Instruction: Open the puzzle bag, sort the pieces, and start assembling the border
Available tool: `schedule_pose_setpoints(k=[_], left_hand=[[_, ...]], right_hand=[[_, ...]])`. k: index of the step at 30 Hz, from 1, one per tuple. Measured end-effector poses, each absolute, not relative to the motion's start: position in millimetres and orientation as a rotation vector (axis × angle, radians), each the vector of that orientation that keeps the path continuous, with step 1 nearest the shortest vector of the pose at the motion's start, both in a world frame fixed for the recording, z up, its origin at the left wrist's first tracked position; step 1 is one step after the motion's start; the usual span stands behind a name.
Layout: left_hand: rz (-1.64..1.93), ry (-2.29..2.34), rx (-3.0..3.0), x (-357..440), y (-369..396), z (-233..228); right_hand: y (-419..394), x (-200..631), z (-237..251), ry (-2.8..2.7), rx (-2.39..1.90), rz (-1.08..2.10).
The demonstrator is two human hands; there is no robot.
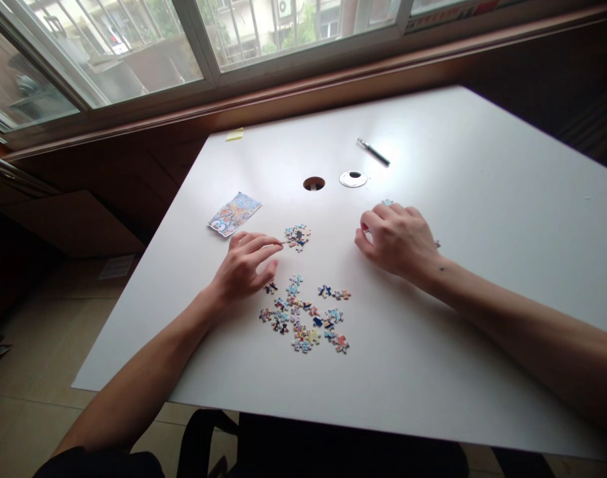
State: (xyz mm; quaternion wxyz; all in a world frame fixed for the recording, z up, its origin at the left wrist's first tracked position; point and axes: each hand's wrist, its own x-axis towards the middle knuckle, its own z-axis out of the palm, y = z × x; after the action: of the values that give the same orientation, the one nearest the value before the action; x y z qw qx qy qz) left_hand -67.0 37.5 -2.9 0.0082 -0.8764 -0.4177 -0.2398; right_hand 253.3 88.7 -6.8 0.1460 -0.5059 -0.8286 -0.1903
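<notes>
My left hand (248,264) reaches over the table with its fingers stretched out and the thumb apart. Its fingertips are at the left edge of a small heap of jigsaw puzzle pieces (298,235). More loose puzzle pieces (298,318) lie spread in front of me, some of them partly under the left hand. My right hand (397,240) rests on the table to the right, fingers curled and thumb close to the index finger; what they hold, if anything, is hidden. A light blue puzzle piece (387,201) shows just beyond its knuckles, and another piece (437,243) peeks out beside the wrist.
A colourful printed picture sheet (234,214) lies left of the heap. Toward the window are a round cable hole (314,184), its loose cover (353,178), a dark pen (373,152) and a yellow sticky note (235,134). The white table (224,385) has angled edges.
</notes>
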Motion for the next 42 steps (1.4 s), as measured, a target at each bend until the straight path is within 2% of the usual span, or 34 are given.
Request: schedule_pose_setpoints(k=[5, 8, 17, 22, 28, 33, 36, 42], left_hand=[[-0.529, -1.087, -2.894, -58.7, 31.4, 2.7], [-0.581, -1.059, -2.925, -57.4, 32.0, 4.0], [-0.664, -1.086, -2.901, -61.6, 35.6, 0.0], [-0.664, -1.134, -2.875, -63.8, 36.1, -0.9], [-0.350, -1.146, -2.992, -60.8, 32.3, 0.9], [-0.535, -1.081, -3.031, -60.1, 33.2, 0.5], [-0.674, -1.086, -2.962, -61.5, 36.1, -2.4], [-0.700, -1.137, -2.972, -64.6, 38.2, -4.7]], right_hand=[[85.8, 251.3, -2.9, -2.426, -1.326, -0.541], [85.1, 251.0, 0.0, -2.470, -1.220, -0.487], [70.0, 239.3, -5.8, -2.801, -0.656, -0.024], [78.9, 245.6, -2.0, -2.730, -0.807, -0.056], [90.7, 256.3, 0.6, -2.560, -1.165, -0.352], [88.8, 256.6, -3.8, -2.415, -1.420, -0.578], [87.5, 255.2, -4.1, -2.387, -1.410, -0.598], [82.9, 249.9, -0.1, -2.495, -1.204, -0.448]])
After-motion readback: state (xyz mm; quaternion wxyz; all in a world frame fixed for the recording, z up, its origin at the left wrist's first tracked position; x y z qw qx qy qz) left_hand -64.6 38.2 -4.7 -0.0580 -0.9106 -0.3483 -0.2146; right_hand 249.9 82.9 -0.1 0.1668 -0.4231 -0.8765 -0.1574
